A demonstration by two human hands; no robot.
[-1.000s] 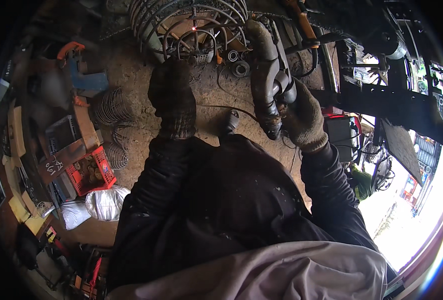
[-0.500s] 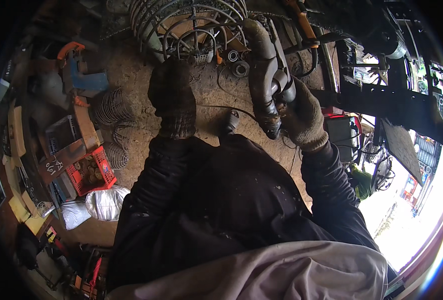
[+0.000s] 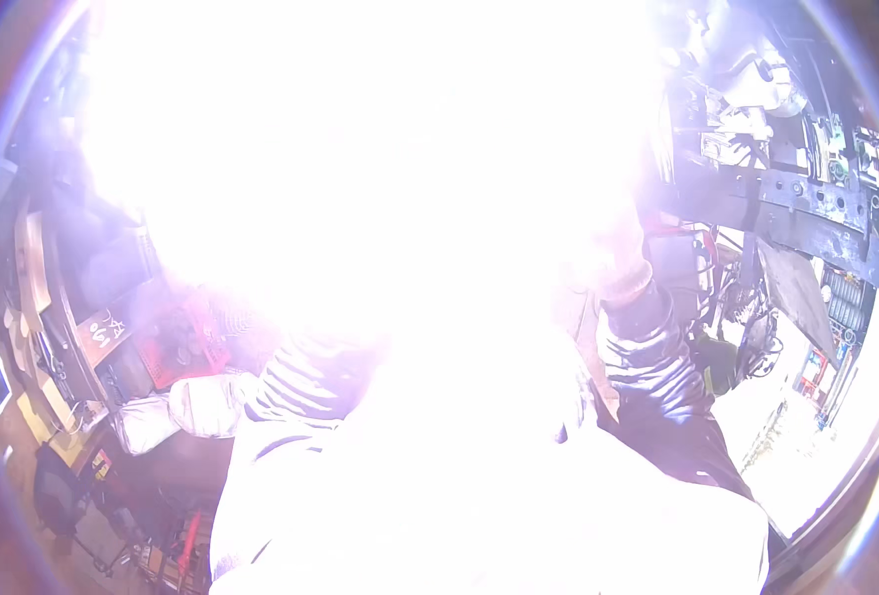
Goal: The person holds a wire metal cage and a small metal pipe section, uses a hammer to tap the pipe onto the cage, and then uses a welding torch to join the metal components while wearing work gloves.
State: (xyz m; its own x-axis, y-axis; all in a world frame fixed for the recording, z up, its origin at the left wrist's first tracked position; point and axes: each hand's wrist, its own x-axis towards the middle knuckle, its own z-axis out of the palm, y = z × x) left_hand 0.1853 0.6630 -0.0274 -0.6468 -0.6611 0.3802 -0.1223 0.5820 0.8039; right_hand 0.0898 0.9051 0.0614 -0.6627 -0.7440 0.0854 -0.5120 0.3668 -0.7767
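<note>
A blinding white glare covers the middle and top of the head view and hides nearly all of the work area. Of my right hand [image 3: 628, 278], only the knit glove's cuff and part of its back show, at the glare's right edge. Its fingers, and anything in them, are lost in the light. My right sleeve [image 3: 643, 332] runs down from the cuff. On the left, my wrinkled left sleeve [image 3: 305, 382] reaches up into the glare, which swallows the left hand completely.
To the left are a red plastic basket [image 3: 176, 347], a rusty metal piece [image 3: 102, 337] and white sacks [image 3: 211, 405]. On the right, a dark steel beam [image 3: 801, 203] crosses above a tilted board [image 3: 796, 297]. Bright ground lies beyond.
An intense white light has flared up over the work area. It hides the wire cage, my gloved left hand and the welding electrode holder my right hand gripped. The right cuff stays in place.
</note>
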